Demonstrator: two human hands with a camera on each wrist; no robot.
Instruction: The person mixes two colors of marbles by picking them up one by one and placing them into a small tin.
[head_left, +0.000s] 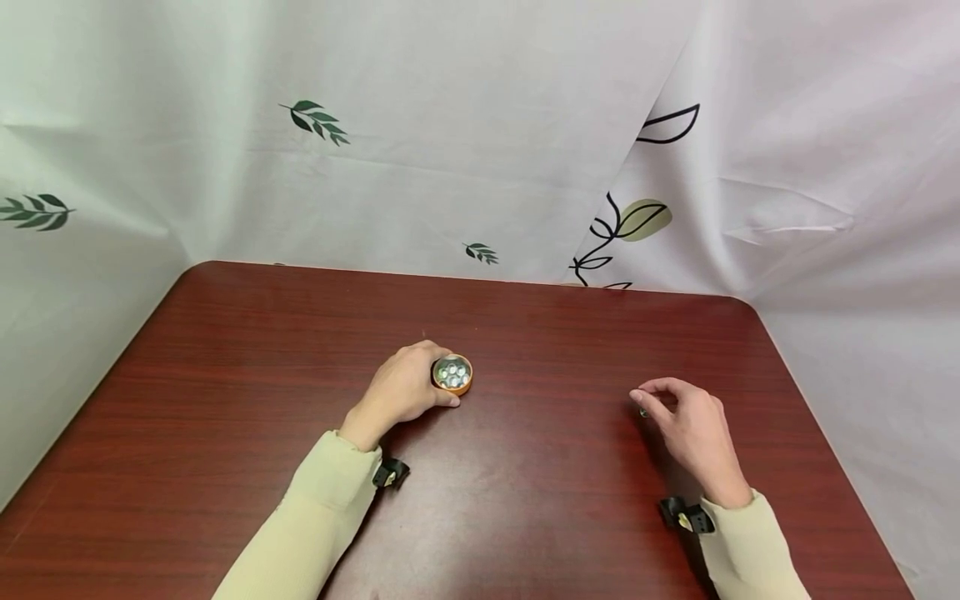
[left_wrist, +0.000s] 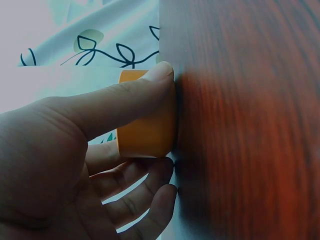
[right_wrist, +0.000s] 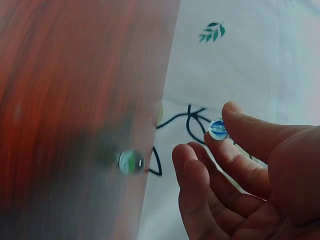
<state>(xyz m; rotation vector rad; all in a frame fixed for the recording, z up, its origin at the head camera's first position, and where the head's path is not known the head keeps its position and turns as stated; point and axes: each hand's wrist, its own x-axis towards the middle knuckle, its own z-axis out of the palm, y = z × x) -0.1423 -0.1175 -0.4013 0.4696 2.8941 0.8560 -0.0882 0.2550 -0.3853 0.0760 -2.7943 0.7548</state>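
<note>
My left hand (head_left: 403, 387) grips a small round orange cup (left_wrist: 145, 127) by its side, thumb on one side and fingers on the other. The cup stands upright on the table, and several clear glass marbles (head_left: 453, 371) fill it. Over at the right, my right hand (head_left: 697, 425) is close above the table. Between thumb and forefinger it pinches a clear marble with a blue swirl (right_wrist: 218, 129). A second marble, with a green swirl (right_wrist: 131, 161), lies on the table below that hand; the head view shows it just under the fingertips.
The dark red-brown wooden table (head_left: 510, 500) has rounded far corners. White curtains (head_left: 450, 125) printed with leaves hang behind it and along both sides. A black wrist strap with a camera (head_left: 390, 473) sits on the left wrist, and a similar one (head_left: 686, 517) on the right.
</note>
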